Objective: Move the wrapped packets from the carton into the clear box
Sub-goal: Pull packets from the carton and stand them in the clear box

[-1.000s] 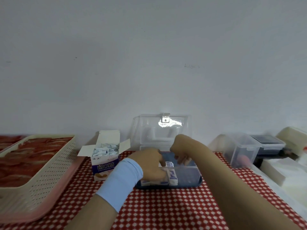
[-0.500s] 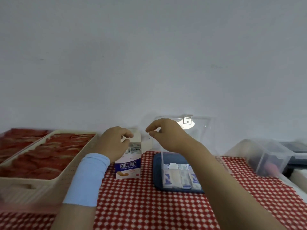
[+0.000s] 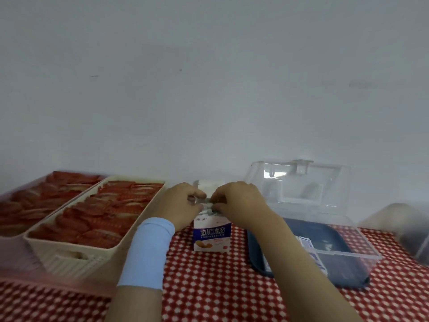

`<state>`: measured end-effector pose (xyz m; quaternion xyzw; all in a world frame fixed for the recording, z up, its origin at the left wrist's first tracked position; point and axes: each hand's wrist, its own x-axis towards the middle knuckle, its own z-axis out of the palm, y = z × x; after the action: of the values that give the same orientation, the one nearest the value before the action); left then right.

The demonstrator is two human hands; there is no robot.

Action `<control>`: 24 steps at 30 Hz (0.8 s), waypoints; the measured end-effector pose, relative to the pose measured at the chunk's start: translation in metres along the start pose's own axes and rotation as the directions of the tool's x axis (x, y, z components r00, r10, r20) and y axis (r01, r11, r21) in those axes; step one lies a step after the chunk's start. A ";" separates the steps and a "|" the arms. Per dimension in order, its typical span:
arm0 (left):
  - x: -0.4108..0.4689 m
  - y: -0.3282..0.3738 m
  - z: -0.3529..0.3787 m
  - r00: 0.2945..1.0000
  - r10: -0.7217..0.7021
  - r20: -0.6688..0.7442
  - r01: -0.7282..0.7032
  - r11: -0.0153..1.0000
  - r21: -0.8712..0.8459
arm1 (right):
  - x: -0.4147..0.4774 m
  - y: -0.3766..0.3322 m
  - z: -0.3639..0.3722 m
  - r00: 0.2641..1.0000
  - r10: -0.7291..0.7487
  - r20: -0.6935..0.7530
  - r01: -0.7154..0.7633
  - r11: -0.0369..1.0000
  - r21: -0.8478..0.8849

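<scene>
Carton (image 3: 212, 235): our left hand (image 3: 181, 203) and right hand (image 3: 239, 201) pinch packets (image 3: 208, 206) at its mouth.
Basket (image 3: 81, 259): 9 o'clock, red wrappers (image 3: 111, 210) inside.
Clear box (image 3: 357, 248): 3 o'clock, our right forearm (image 3: 290, 247) crosses it.

Dim, flat indoor light, soft motion blur, wide-angle bending at edges

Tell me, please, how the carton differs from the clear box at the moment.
The carton is small, opaque and printed; the clear box is wider and see-through. The carton stands tall; the box lies low, lid raised behind. The left hand and right hand work at the carton's mouth; neither touches the box. Both are open, hold packets and sit on the checked cloth.
</scene>
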<state>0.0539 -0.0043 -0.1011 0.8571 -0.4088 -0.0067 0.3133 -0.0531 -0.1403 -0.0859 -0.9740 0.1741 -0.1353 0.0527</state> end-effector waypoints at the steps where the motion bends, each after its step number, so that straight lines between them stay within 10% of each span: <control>1: 0.001 -0.001 0.000 1.000 -0.001 0.000 0.001 1.000 0.002 | 0.002 0.000 0.002 1.000 -0.008 -0.007 0.008 1.000 -0.018; 24: 0.012 -0.002 0.003 0.998 0.027 -0.064 -0.024 0.999 0.041 | 0.000 0.020 0.000 0.971 0.161 -0.178 -0.061 0.882 0.467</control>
<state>0.0627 -0.0137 -0.1017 0.8577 -0.4095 0.0329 0.3092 -0.0596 -0.1587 -0.0894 -0.9023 0.1978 -0.2721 0.2695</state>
